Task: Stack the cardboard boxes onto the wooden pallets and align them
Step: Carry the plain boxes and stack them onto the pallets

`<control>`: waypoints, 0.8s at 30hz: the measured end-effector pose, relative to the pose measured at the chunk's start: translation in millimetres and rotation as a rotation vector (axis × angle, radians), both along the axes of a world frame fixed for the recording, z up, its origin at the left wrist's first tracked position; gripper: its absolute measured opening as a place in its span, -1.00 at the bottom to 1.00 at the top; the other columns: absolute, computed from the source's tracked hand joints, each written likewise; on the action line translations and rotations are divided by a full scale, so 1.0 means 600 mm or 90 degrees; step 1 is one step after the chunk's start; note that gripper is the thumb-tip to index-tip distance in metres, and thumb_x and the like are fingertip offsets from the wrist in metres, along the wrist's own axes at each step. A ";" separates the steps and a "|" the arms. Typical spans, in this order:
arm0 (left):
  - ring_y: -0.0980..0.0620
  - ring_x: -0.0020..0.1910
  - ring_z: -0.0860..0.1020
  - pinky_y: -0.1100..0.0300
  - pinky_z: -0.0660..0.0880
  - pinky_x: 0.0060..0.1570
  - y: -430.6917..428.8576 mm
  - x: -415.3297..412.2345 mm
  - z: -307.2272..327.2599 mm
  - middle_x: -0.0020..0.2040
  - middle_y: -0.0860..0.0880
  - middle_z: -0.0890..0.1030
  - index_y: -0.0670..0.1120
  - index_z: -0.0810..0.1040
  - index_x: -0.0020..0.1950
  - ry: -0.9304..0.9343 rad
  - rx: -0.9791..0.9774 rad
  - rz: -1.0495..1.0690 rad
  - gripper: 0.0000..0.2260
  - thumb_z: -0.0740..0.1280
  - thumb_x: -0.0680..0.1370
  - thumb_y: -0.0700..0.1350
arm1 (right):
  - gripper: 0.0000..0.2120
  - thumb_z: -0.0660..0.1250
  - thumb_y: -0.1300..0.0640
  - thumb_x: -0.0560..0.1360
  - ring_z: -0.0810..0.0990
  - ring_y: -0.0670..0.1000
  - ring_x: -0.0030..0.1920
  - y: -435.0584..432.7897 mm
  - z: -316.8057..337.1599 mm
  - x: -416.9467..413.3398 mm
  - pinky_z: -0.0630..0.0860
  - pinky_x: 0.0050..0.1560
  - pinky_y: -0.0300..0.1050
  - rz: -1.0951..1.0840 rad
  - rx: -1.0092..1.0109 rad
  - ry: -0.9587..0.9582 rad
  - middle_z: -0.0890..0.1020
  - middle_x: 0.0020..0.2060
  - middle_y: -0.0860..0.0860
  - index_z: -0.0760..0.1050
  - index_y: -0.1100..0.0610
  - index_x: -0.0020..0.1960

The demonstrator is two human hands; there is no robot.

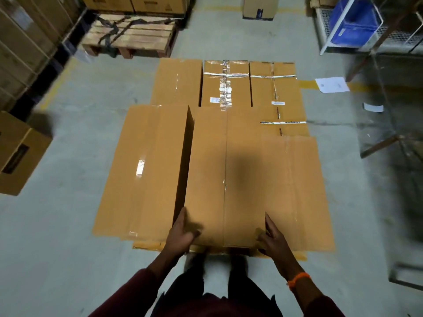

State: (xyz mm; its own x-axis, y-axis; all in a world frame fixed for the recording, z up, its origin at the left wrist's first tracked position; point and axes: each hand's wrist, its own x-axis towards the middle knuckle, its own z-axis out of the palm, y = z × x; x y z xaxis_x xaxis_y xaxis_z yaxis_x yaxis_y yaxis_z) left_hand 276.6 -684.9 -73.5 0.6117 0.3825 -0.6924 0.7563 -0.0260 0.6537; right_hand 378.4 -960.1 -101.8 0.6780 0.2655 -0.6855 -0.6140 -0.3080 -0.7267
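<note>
Both our hands clasp the near end of the middle box (229, 175), left hand (182, 234) and right hand (272, 236) pressed on opposite corners. Its long axis runs straight away from us, between the left box (142, 170) and right box (295, 191), atop the stack at its near edge.

The stacked cardboard boxes (229, 138) hid whatever carried them; no pallet showed beneath. The fingers (263, 239) of the right hand (273, 240) curled under the near end of the middle box (226, 179), so their tips were out of sight. The metal rack (389, 124) at the right was smeared by motion blur (its contents unreadable), and the brown box (18, 154) at the left was cut by the edge.
</note>
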 end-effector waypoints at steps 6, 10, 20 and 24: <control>-0.11 0.51 0.30 0.03 0.34 0.42 0.006 0.004 0.001 0.59 -0.05 0.24 0.02 0.05 0.65 -0.001 0.011 -0.032 -0.19 0.46 0.54 -0.14 | -0.34 0.28 0.21 0.65 0.45 0.07 0.37 0.010 -0.001 -0.002 0.53 0.22 0.05 -0.007 -0.010 -0.018 0.37 0.43 -0.16 0.12 -0.20 0.61; -0.12 0.56 0.22 -0.13 0.26 0.51 0.011 0.007 0.002 0.64 -0.05 0.07 0.06 0.03 0.65 -0.001 0.018 -0.104 -0.13 0.50 0.49 -0.01 | -0.30 0.38 0.03 0.60 0.34 0.11 0.50 0.019 -0.006 -0.007 0.38 0.45 0.27 -0.016 -0.032 -0.044 0.30 0.54 -0.13 0.13 -0.19 0.62; -0.19 0.51 0.28 0.12 0.29 0.45 0.012 0.027 0.008 0.61 -0.16 0.02 -0.07 0.18 0.61 0.014 0.107 -0.243 -0.28 0.42 0.55 0.10 | -0.07 0.43 -0.08 0.55 0.12 0.27 0.58 0.093 -0.001 -0.046 0.18 0.52 0.10 0.032 -0.382 -0.163 0.15 0.60 0.25 -0.07 0.12 0.67; -0.18 0.57 0.17 0.02 0.20 0.53 0.029 0.018 0.007 0.64 -0.17 -0.06 -0.08 0.12 0.63 -0.007 0.113 -0.300 -0.27 0.39 0.58 0.08 | -0.13 0.38 -0.13 0.56 0.02 0.28 0.61 0.135 0.003 -0.101 0.10 0.55 0.17 0.038 -0.465 -0.273 0.07 0.62 0.25 -0.02 0.08 0.67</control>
